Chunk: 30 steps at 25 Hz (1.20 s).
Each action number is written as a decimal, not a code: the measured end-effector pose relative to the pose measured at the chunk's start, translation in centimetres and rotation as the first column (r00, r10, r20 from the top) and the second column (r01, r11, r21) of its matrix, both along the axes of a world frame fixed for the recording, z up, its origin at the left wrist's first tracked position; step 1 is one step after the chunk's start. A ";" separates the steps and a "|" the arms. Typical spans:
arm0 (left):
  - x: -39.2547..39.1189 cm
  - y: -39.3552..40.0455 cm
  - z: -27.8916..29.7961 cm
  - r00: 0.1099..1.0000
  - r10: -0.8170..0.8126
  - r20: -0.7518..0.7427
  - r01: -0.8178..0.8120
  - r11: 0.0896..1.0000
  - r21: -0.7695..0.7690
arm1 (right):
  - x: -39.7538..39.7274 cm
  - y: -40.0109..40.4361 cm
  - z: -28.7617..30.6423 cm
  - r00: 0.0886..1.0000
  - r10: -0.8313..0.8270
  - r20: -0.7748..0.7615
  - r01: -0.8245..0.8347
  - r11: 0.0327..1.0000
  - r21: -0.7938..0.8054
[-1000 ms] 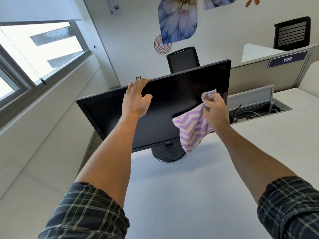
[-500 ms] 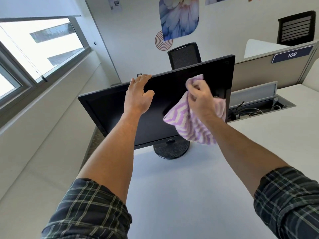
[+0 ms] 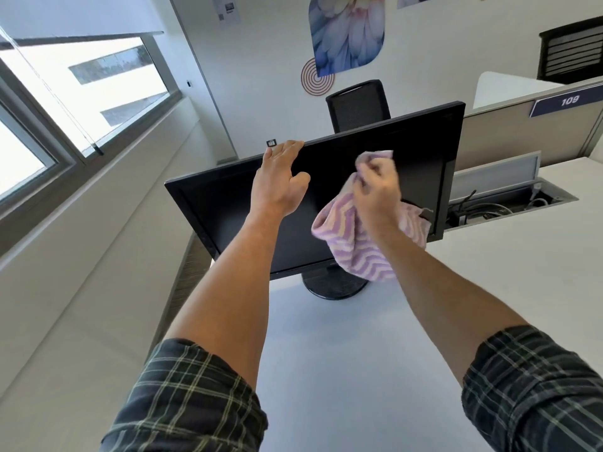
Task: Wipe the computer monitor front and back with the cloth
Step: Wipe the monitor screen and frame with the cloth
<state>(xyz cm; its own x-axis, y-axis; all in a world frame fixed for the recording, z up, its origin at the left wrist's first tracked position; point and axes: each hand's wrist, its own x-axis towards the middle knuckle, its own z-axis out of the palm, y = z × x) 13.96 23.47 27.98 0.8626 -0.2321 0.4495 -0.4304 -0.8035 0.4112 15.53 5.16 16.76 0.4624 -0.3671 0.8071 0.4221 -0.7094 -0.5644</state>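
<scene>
Here the left hand lies open on the monitor top while the right hand grips the cloth against the screen, front-wiping; likely next, broad strokes leftward.

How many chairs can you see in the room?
2. One black chair stands right behind the monitor, its back showing above the top edge. Another black chair is at the far right, beyond the partition. More could be hidden behind partitions.

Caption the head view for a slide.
Left hand steadies the monitor while right hand wipes its screen with striped cloth.
</scene>
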 end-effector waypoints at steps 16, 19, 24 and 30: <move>-0.6 11.0 -0.8 0.954 0.179 0.241 -0.221 0.962 0.161 | -0.1 -0.8 1.0 0.973 -0.228 -0.035 0.219 0.962 -0.164; -0.6 11.0 -0.9 0.963 0.163 0.215 -0.190 0.975 0.112 | 0.3 1.4 -0.9 0.954 -0.289 -0.073 0.266 0.936 -0.233; -0.7 11.5 -0.8 0.961 0.152 0.231 -0.178 0.979 0.098 | 1.1 7.4 -2.6 0.986 -0.163 -0.041 0.117 0.837 -0.534; 0.3 13.9 -1.2 0.963 0.091 0.255 -0.129 0.982 0.139 | 1.6 8.9 0.2 0.975 -0.026 0.221 0.197 0.563 -0.802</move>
